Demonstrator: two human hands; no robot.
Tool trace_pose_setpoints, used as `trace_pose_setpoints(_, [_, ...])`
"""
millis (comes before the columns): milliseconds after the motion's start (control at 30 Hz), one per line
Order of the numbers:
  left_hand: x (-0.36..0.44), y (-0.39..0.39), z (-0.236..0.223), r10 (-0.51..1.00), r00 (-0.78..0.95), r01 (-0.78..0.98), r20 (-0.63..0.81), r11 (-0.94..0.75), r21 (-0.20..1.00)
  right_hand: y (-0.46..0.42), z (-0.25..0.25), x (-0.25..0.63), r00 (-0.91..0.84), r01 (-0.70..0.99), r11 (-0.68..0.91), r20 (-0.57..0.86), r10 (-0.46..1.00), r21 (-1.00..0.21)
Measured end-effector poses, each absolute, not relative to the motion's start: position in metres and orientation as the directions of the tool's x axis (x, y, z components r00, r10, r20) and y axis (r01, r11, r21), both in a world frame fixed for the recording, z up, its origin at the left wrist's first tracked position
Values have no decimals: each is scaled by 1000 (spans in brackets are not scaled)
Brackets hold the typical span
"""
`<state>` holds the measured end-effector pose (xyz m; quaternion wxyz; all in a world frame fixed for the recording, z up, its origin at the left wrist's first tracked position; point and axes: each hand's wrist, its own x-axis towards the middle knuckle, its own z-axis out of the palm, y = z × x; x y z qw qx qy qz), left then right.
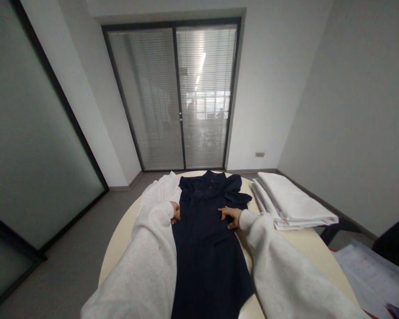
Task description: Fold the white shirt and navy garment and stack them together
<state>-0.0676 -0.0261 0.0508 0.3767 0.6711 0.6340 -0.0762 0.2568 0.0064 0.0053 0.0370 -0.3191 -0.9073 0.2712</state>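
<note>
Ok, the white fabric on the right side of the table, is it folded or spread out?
Folded: the white fabric lies in a flat pile, with stacked layers showing along its edges.

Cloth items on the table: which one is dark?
The navy collared shirt, laid in the middle; the crumpled cloth on its left and the folded cloth on its right are both white.

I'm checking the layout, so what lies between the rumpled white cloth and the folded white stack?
In the head view, the dark navy garment lies between them, with the right hand over it.
</note>
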Motion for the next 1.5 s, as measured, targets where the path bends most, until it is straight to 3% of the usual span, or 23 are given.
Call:
trace_pose_setpoints(100, [-65, -29, 52, 694, 242, 862, -678, 167, 479, 12, 6, 259, -747, 599, 612, -86, 659, -517])
trace_pose_setpoints(333, [-78, -27, 53, 646, 363, 724, -672, 258, 639, 15, 27, 291, -598, 746, 438, -214, 772, -502])
trace_pose_setpoints(700, [-60, -17, 47, 845, 261, 769, -466, 109, 629, -19, 40, 238, -397, 907, 371, -105, 912, -200])
trace_pose_setpoints(867, [-49, -28, 46, 637, 370, 809, -676, 137, 571, -46, 6, 207, -418, 907, 410, -85, 905, -96])
trace_pose_setpoints(1033, [-63, -28, 45, 596, 402, 772, -695, 189, 608, -48, 1, 215, -501, 865, 487, -137, 855, -122])
trace_pose_setpoints(1167, [-71, -24, 53, 720, 314, 769, -619, 189, 611, -47, 11, 226, -574, 818, 548, -205, 793, -174])
trace_pose_setpoints(1300, [-63, -23, 56, 813, 245, 802, -528, 136, 582, -49, 12, 232, -640, 764, 595, -174, 748, -250])
trace_pose_setpoints(1400, [-54, -24, 58, 856, 269, 793, -442, 64, 606, -50, 10, 235, -642, 755, 598, -115, 758, -268])
trace_pose_setpoints(1500, [-47, -22, 64, 881, 375, 774, -289, -126, 621, -51, 18, 239, -618, 768, 593, -37, 785, -244])
